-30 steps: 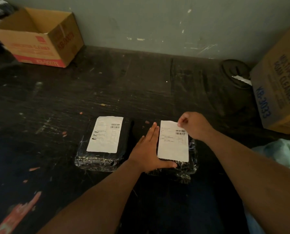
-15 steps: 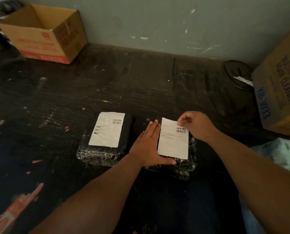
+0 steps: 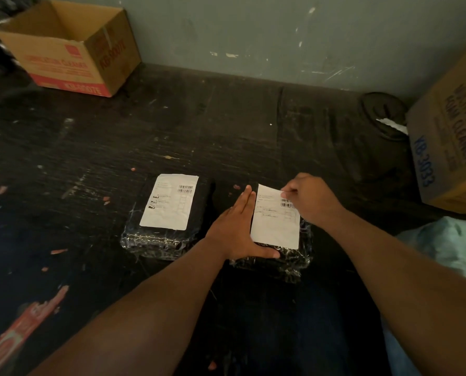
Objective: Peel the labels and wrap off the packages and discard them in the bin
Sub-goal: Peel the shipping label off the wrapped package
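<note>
Peeling has only begun, by the look of it. The right hand (image 3: pixel 312 198) pinches the far right corner of the label (image 3: pixel 276 223) on the right package (image 3: pixel 294 253), its fingers curled around that corner, which looks slightly lifted; the rest of the label lies flat below the fingertips. The left hand (image 3: pixel 238 232) lies flat on the left part of the same package, fingers straight and together just beside the label's left edge, thumb stretched across under its near edge, holding the package down on the dark table (image 3: pixel 226 137).

Left of those flat fingers, near but apart, sits the second package (image 3: pixel 166 226) with its own label (image 3: pixel 170 202) fully stuck down and untouched. Both packages keep their shiny black wrap, so I judge that no label is off, no wrap is removed, and nothing has been thrown away.

An open cardboard box (image 3: pixel 71 50) stands far beyond the fingers at the back left; it may serve as the bin, but I cannot tell. Another box (image 3: pixel 449 147) stands right of the pinching fingers against the wall.
</note>
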A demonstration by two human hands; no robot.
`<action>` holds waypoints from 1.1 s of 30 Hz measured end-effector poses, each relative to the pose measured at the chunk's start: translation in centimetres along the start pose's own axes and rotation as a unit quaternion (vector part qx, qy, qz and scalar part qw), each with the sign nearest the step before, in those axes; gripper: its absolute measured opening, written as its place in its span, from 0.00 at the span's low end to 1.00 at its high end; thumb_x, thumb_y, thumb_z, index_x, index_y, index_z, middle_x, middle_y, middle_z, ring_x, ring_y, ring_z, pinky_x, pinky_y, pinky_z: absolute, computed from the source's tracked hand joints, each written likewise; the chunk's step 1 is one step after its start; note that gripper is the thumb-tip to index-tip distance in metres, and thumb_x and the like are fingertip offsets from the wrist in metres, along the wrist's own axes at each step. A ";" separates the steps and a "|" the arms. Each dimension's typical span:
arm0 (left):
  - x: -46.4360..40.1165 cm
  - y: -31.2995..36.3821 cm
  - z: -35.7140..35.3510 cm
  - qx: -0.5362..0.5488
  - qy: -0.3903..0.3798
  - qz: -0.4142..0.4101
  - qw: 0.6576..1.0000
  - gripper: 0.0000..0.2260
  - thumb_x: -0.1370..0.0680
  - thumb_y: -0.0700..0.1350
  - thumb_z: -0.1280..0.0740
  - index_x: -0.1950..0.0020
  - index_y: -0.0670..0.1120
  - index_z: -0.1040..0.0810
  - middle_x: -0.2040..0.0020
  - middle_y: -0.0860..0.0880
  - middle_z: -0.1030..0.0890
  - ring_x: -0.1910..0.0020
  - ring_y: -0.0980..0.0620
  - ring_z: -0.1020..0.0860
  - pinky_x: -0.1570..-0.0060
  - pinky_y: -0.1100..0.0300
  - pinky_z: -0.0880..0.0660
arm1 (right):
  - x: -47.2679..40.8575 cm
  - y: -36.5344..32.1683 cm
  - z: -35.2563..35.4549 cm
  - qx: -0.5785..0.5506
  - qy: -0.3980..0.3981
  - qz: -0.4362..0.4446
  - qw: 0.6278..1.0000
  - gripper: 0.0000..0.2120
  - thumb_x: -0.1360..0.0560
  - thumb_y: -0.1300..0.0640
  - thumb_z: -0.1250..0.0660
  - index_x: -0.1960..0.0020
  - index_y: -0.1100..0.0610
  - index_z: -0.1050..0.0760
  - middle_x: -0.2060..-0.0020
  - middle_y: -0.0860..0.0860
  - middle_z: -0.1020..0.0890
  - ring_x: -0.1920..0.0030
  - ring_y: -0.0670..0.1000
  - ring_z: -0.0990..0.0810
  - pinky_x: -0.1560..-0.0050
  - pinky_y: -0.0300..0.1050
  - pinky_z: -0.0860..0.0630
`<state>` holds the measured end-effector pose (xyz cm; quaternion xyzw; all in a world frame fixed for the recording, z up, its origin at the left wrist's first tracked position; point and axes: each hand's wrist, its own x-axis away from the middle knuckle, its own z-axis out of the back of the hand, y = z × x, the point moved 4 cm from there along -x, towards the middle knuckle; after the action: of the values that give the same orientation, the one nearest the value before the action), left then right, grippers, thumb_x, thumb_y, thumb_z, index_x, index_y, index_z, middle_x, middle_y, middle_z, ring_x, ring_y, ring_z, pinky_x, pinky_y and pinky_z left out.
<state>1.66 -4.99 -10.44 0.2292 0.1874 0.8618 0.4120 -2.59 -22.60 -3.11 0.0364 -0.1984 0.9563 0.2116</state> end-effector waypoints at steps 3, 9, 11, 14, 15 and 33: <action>0.2 -0.1 -0.1 0.000 0.004 0.006 1.000 0.68 0.40 0.77 0.27 0.17 0.50 0.66 0.18 0.56 0.69 0.18 0.52 0.50 0.22 0.45 0.42 | 0.9 0.2 0.5 -0.040 0.011 0.042 0.998 0.07 0.22 0.55 0.32 0.46 0.53 0.17 0.53 0.44 0.25 0.52 0.44 0.24 0.51 0.38 0.30; 0.4 0.2 0.4 -0.017 0.010 0.018 1.000 0.65 0.39 0.77 0.27 0.16 0.51 0.60 0.17 0.55 0.66 0.19 0.51 0.47 0.23 0.45 0.42 | 2.3 0.0 1.2 -0.109 0.014 0.091 0.990 0.05 0.23 0.54 0.30 0.49 0.50 0.17 0.56 0.41 0.23 0.52 0.43 0.23 0.52 0.37 0.29; 0.4 0.4 0.3 -0.022 0.011 0.018 1.000 0.64 0.39 0.77 0.27 0.16 0.51 0.58 0.17 0.54 0.65 0.18 0.50 0.48 0.23 0.44 0.43 | 2.7 0.0 1.2 -0.082 0.013 0.107 0.991 0.05 0.23 0.53 0.30 0.49 0.48 0.17 0.55 0.42 0.22 0.50 0.44 0.24 0.51 0.39 0.30; 0.6 0.5 0.0 -0.037 0.007 0.019 0.999 0.66 0.38 0.78 0.29 0.17 0.48 0.64 0.18 0.53 0.68 0.18 0.52 0.57 0.22 0.43 0.48 | 3.4 0.0 1.8 -0.026 0.054 0.111 0.992 0.10 0.21 0.53 0.34 0.42 0.48 0.18 0.50 0.47 0.21 0.50 0.45 0.24 0.50 0.41 0.29; 0.6 0.5 0.1 -0.039 0.010 0.017 0.999 0.67 0.37 0.77 0.29 0.17 0.47 0.65 0.18 0.53 0.68 0.18 0.53 0.59 0.22 0.43 0.50 | 3.6 -0.2 2.0 0.007 0.066 0.116 0.991 0.12 0.20 0.53 0.36 0.38 0.48 0.19 0.48 0.49 0.20 0.49 0.47 0.24 0.49 0.42 0.28; 0.4 -0.7 -0.1 0.079 0.008 -0.023 0.997 0.64 0.39 0.71 0.22 0.16 0.54 0.58 0.18 0.61 0.66 0.19 0.53 0.48 0.24 0.47 0.37 | 5.2 -2.6 1.1 0.166 0.073 0.050 0.982 0.10 0.20 0.49 0.37 0.44 0.48 0.19 0.52 0.48 0.19 0.52 0.48 0.23 0.50 0.47 0.23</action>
<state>1.79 -4.34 -10.81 0.2495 0.2637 0.8363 0.4109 -6.22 -18.88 -0.38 -0.0086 -0.0225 0.9854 0.1685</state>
